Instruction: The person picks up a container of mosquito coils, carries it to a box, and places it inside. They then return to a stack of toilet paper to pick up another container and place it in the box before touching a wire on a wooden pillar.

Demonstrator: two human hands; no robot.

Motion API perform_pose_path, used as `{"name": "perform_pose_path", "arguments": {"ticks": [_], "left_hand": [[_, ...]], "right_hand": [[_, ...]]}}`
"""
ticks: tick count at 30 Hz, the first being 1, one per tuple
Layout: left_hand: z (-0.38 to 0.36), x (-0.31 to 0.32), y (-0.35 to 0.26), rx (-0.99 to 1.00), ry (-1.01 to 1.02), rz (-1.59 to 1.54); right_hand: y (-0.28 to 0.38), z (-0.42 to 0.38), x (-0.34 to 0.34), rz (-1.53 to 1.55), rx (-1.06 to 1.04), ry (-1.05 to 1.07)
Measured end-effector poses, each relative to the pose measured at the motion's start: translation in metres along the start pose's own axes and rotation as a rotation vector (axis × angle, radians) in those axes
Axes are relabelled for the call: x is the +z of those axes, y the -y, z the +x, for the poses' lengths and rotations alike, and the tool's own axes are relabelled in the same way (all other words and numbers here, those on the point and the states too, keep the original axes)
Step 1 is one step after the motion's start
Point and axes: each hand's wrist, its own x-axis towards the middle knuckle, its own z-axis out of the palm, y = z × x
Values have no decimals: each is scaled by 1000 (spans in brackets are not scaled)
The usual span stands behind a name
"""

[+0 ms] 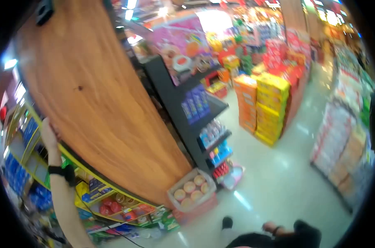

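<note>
At the left, my left hand (50, 133) is at the yellow edge (85, 166) of a shelf rack, beside a broad wood-grain panel (100, 95). Its fingers seem closed over that edge, with the thumb toward the panel; blur softens the detail. A black band (62, 170) circles the left wrist. Low in the view, my right hand (271, 228) hangs near my dark-clothed leg, away from any goods. It also has a dark wristband (277, 230). Smear hides how its fingers lie, and I see nothing in it.
Yellow-edged shelves (24, 161) hold blue and red packages. A bin of round tubs (191, 192) stands at the panel's foot, beside a dark display shelf (171, 99). Yellow cartons (272, 107) are stacked ahead; bundled packs (334, 136) line the right side of the pale floor (270, 182).
</note>
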Motion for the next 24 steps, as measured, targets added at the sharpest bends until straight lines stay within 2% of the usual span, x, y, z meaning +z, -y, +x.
{"name": "perform_pose_path", "arguments": {"ticks": [1, 2, 3, 4, 6, 7, 8, 9, 10, 11, 12, 14, 15, 16, 18, 19, 20, 22, 24], "left_hand": [[20, -8, 11, 79, 33, 1], [33, -18, 16, 119, 117, 53], [42, -26, 25, 151, 178, 130], [52, -27, 31, 186, 230, 207], [69, -17, 40, 297, 257, 351], [71, -15, 49, 340, 270, 423], [68, -7, 55, 487, 185, 491], [70, 6, 58, 639, 101, 555], [72, 20, 57, 795, 14, 607], [76, 26, 56, 853, 8, 587], [81, 32, 53, 908, 12, 561], [87, 58, 43, 1035, 81, 485], [87, 72, 34, 1109, 137, 442], [89, 84, 30, 1186, 190, 402], [117, 102, 53, 1006, 247, 194], [150, 109, 82, 916, 257, 49], [161, 125, 92, 824, 278, -95], [161, 142, 101, 815, 275, -158], [145, 143, 98, 855, 312, -157]], "right_hand": [[16, -2, -11, 41, 79, 21], [24, 3, -18, 627, 277, 9], [33, 8, -24, 1208, 477, -125], [33, 32, -21, 1648, 710, -139], [56, 49, -45, 1031, 449, -86], [63, 59, -56, 653, 299, -83], [68, 63, -64, 156, 64, -1], [79, 75, -63, 796, 282, -41], [77, 99, -54, 922, 250, -91], [70, 125, -39, 1047, 212, -136], [61, 129, -25, 653, -57, -158], [118, 112, -83, 1897, 535, -74], [162, 96, -126, 1742, 688, -185], [167, 93, -136, 1753, 706, -235], [186, 87, -122, 1793, 743, -326], [181, 90, -103, 1672, 678, -389], [191, 79, -94, 1807, 726, -469], [216, 55, -80, 2067, 809, -668], [213, 37, -1, 2382, 532, -728]]}}
